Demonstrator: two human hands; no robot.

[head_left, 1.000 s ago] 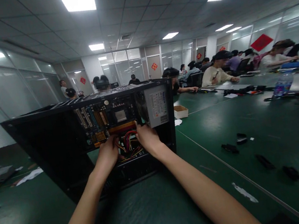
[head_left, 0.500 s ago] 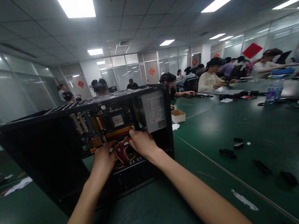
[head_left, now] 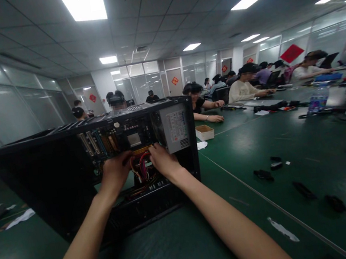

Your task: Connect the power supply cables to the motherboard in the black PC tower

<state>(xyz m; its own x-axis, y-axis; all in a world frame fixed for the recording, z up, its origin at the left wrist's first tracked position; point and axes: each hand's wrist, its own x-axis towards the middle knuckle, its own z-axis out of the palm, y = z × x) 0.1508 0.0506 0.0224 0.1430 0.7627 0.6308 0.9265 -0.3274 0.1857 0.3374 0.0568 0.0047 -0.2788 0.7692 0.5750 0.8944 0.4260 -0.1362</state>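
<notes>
A black computer case (head_left: 31, 187) stands on the green table with its side open toward me. Both my hands reach inside, in front of the circuit board (head_left: 134, 139). My left hand (head_left: 115, 171) is closed, its bent fingertips beside the memory slots (head_left: 145, 150); what they grip is hidden. My right hand (head_left: 165, 160) is closed on the upper right of a bundle of red, pink and black cables (head_left: 142, 166), which hangs between the two hands. Just above my right hand sits the grey power supply (head_left: 175, 127) with its white label.
Several black plastic pieces (head_left: 303, 190) and a white scrap (head_left: 283, 229) lie on the table (head_left: 239, 158) to the right. A small open box (head_left: 204, 132) stands behind the case, near a co-worker's hand (head_left: 214, 118). A plastic bottle (head_left: 318, 102) is farther right.
My hands have moved up a little inside the case, and the cables between them sit higher. A co-worker's hand has come into view behind the case.
</notes>
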